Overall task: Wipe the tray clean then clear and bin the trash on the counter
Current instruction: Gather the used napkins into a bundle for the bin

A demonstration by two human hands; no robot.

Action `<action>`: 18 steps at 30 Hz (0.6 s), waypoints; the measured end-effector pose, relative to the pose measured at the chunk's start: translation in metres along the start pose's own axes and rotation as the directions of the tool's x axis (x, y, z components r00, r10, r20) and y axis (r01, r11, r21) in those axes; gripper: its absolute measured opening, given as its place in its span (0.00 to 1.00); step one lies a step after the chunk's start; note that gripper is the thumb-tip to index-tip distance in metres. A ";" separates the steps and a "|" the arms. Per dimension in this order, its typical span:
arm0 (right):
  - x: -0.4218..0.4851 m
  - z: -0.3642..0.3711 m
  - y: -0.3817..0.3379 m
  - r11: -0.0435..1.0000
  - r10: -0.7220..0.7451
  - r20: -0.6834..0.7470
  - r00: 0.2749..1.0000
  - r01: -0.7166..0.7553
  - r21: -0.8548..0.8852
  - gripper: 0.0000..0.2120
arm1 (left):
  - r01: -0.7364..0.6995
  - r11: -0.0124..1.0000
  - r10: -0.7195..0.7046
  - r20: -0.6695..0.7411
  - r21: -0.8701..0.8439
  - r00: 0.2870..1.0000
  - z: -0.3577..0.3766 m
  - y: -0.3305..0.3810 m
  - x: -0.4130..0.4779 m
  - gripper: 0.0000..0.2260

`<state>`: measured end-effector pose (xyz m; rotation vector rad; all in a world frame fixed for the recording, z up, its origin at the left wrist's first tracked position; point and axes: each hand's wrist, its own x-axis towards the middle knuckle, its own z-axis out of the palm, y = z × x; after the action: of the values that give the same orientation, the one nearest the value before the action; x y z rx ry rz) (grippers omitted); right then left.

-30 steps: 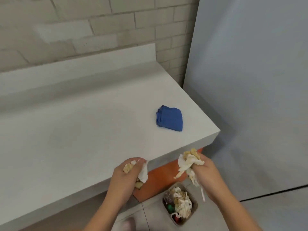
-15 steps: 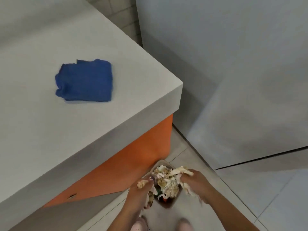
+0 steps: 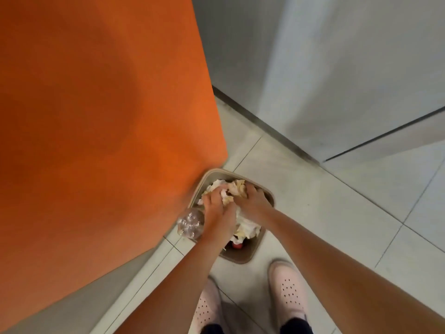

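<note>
bin [image 3: 240, 257] part-hidden (rim), bottle [image 3: 191, 222] seemingly blurred

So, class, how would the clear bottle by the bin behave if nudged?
The bottle looks clear and empty, so probably light and easily dented. Its round body would likely roll. It seems propped at the bin rim, so may tip.

Pale tiled floor [image 3: 337, 213] — a brown bin [image 3: 243, 259] just beside the orange cabinet [image 3: 96, 116], two pinkish shoes [image 3: 289, 291] nearby

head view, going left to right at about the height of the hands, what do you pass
orange cabinet panel → clear plastic bottle → left hand → right hand, both on the paper trash → grey wall
</note>
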<state>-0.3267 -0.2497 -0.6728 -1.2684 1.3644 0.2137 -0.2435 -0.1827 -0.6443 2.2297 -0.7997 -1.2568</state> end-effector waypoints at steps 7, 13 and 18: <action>-0.009 0.003 0.026 0.920 -0.184 0.008 0.983 0.175 -0.350 0.30 | -0.411 0.584 0.279 0.302 0.700 0.912 0.015 -0.044 -0.005 0.38; -0.030 -0.010 0.023 0.540 -0.324 0.268 0.908 0.410 -0.735 0.37 | -0.482 0.382 0.307 0.383 0.789 0.871 0.016 -0.060 -0.032 0.30; -0.012 -0.006 0.035 0.303 -0.149 0.322 0.935 0.353 -0.885 0.28 | -0.520 0.432 0.285 0.436 0.737 0.854 0.017 -0.064 -0.028 0.24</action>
<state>-0.3599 -0.2348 -0.6803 -2.3580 0.7696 1.0007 -0.2533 -0.1191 -0.6765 2.2485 -2.3273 -0.9857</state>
